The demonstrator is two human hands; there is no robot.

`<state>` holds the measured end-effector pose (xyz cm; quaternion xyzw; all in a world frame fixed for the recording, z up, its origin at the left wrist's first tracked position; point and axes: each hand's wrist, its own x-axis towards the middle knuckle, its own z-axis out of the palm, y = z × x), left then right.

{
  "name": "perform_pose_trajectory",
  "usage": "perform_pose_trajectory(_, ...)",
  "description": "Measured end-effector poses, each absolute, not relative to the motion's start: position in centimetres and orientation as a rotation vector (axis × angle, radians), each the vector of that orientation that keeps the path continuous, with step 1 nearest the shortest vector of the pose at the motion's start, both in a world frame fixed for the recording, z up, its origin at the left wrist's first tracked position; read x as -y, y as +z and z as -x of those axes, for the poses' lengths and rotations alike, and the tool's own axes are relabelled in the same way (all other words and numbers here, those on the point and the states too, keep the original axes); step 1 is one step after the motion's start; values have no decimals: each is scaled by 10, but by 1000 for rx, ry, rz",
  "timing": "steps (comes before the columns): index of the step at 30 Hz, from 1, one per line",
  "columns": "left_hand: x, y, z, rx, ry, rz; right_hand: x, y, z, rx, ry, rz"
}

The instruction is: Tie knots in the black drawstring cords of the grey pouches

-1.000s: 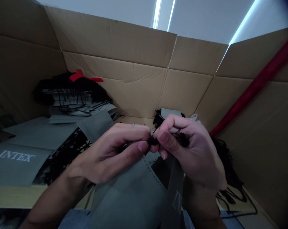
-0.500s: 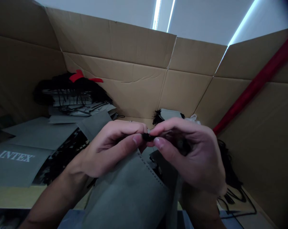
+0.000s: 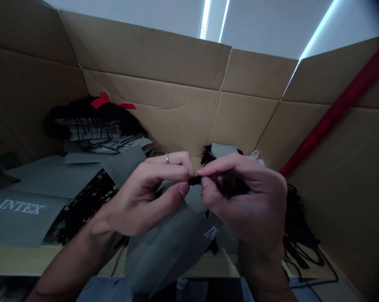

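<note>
Thumb and fingers of my left hand [image 3: 151, 193] are closed on one end of a short piece of black cord [image 3: 195, 180]. From the other side my right hand [image 3: 242, 193] pinches the same cord, so it spans the small gap between my fingertips. It looks bunched, perhaps knotted; its exact shape is too small to tell. A grey fabric bag [image 3: 167, 247] hangs below my hands, its stitched edge just under my fingers. Part of white lettering shows on the bag. How the cord joins the bag is hidden by my fingers.
Cardboard walls [image 3: 151, 88] surround the work surface. Left lies a pile of grey bags [image 3: 35, 184] marked INTEX, with a bundle of black cords [image 3: 73, 113] and red strips behind. Loose black cords [image 3: 299, 235] lie right, near a red band [image 3: 334, 109]. Another grey stack [image 3: 224, 150] stands at the back.
The grey bag has turned and swung lower, bringing its lettering into view. My left fingers have shifted so a ring shows. Both hands still pinch the black cord.
</note>
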<state>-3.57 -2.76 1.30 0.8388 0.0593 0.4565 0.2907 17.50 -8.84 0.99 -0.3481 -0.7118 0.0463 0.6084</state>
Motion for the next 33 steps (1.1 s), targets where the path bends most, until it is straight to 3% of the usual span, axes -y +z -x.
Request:
perform_pose_trajectory(8, 29, 10, 36, -132, 1216, -2147, 91, 11, -168, 1607, 142, 786)
perform_pose_trajectory(20, 49, 17, 31, -315, 1261, -1977, 92, 16, -185, 1697, 500, 720)
perform_pose_trajectory(29, 39, 13, 33, -264, 1132, -1966, 92, 20, -189, 1799, 505, 798)
perform_pose_trajectory(33, 39, 10, 36, -313, 1113, -2002, 95, 18, -186, 1778, 329, 826)
